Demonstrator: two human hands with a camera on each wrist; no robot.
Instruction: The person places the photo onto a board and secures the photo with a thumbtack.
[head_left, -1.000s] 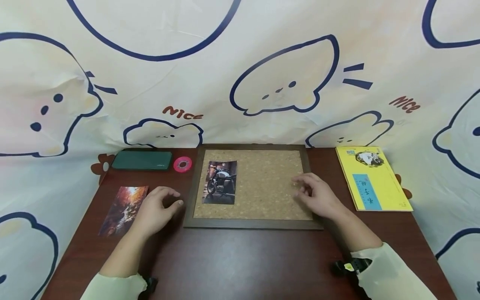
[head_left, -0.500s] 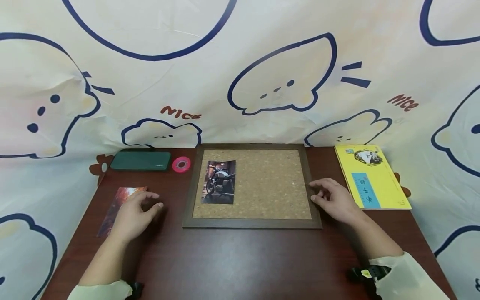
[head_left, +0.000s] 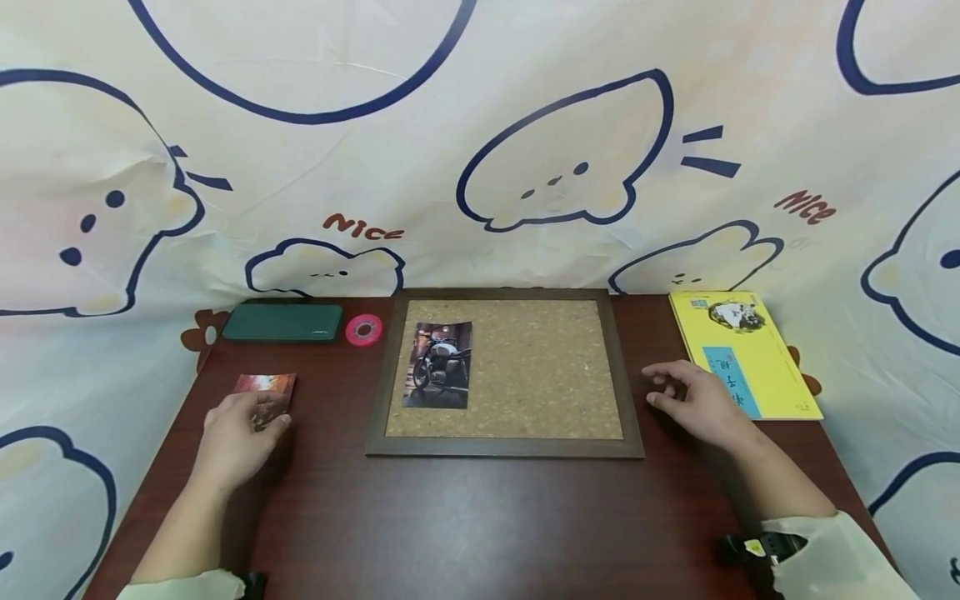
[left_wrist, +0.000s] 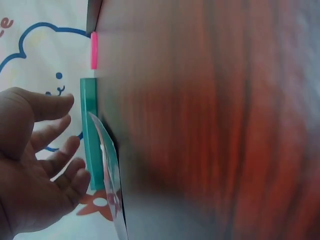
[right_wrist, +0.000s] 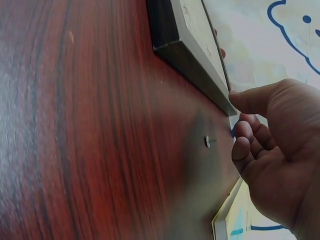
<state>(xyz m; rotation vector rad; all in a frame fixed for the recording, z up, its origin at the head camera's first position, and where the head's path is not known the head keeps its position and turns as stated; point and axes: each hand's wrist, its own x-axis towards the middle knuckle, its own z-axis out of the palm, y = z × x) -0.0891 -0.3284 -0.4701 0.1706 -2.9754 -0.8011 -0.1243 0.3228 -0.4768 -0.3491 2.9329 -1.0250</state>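
My left hand (head_left: pixel 238 442) hangs over a photo print (head_left: pixel 266 383) with orange and dark colours on the left of the table. In the left wrist view its fingers are loosely bent, apart from the slightly curled print (left_wrist: pixel 107 160). Between the framed cork board (head_left: pixel 540 367) and the yellow book (head_left: pixel 787 375), my right hand (head_left: pixel 697 404) hovers with relaxed fingers and holds nothing. Beneath it, a small thumbtack (right_wrist: pixel 208 142) lies on the tabletop in the right wrist view. A motorcycle photo (head_left: pixel 438 367) is on the left part of the cork.
A dark green case (head_left: pixel 282 322) lies at the back left, beside a pink ring-shaped roll (head_left: pixel 363 330). Behind the dark wooden table (head_left: pixel 480 525) hangs a cloth (head_left: pixel 420 167) with cartoon drawings.
My left hand has moved left, from beside the orange print to above it. My right hand has drawn away rightward from over the cork board to beside the book.
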